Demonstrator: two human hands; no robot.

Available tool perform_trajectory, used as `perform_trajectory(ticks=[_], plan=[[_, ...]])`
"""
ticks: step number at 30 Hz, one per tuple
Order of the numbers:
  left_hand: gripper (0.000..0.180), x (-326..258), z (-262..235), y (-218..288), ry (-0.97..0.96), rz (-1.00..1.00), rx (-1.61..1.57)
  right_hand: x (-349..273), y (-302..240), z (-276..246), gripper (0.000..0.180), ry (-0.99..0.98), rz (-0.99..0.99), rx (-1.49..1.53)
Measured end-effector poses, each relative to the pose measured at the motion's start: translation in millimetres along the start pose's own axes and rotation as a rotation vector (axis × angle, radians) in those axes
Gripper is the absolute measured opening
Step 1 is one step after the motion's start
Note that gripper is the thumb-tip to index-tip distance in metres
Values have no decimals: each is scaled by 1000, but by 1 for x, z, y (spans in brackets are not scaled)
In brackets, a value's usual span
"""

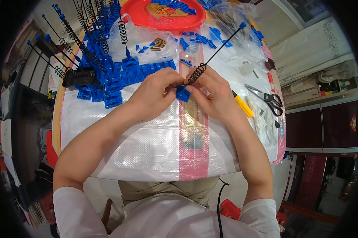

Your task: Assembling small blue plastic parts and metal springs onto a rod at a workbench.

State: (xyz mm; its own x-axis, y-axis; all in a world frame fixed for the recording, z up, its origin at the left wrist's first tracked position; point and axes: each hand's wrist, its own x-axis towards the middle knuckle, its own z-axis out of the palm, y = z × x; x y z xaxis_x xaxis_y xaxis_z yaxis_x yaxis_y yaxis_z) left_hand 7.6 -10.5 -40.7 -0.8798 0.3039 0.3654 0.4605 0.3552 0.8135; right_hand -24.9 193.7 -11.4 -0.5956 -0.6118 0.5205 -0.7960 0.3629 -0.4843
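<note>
A blue plastic base (pixel 182 94) sits between my two hands above the middle of the table. From it a thin black rod with a coiled spring (pixel 197 73) slants up to the right and ends in a blue tip (pixel 242 25). My left hand (pixel 157 93) pinches the base from the left, thumb and fingers closed. On the other side my right hand (pixel 214 95) has its fingers closed around the base where the spring meets it. The fingers hide part of that joint.
Many finished-looking blue bases with black spring rods (pixel 113 85) crowd the left. Behind are a red basin (pixel 163 20) and a plastic bag with brass pins (pixel 158 43). Small blue parts (pixel 202 39) lie scattered beyond my hands. Scissors (pixel 272 101) and a yellow-handled tool (pixel 243 106) rest at right.
</note>
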Motion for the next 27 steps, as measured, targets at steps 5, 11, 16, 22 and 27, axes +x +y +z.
perform_trajectory(ticks=[5, 11, 16, 22, 27], plan=[[27, 1, -1, -3, -2, -16, 16, 0, 2, 0, 18, -28, 8, 21], [27, 0, 0, 0, -4, 8, -34, 1, -1, 0, 19, -52, 39, 41], [20, 1, 0, -3, -19, 22, -33, 1, -1, 0, 18, -74, 58, 40], [26, 2, -2, -6, -52, 18, 0, 2, 2, -1, 18, -61, 30, 47], [24, 3, -1, -9, -65, 11, 27, 3, 1, -1, 19, -54, 30, 66]])
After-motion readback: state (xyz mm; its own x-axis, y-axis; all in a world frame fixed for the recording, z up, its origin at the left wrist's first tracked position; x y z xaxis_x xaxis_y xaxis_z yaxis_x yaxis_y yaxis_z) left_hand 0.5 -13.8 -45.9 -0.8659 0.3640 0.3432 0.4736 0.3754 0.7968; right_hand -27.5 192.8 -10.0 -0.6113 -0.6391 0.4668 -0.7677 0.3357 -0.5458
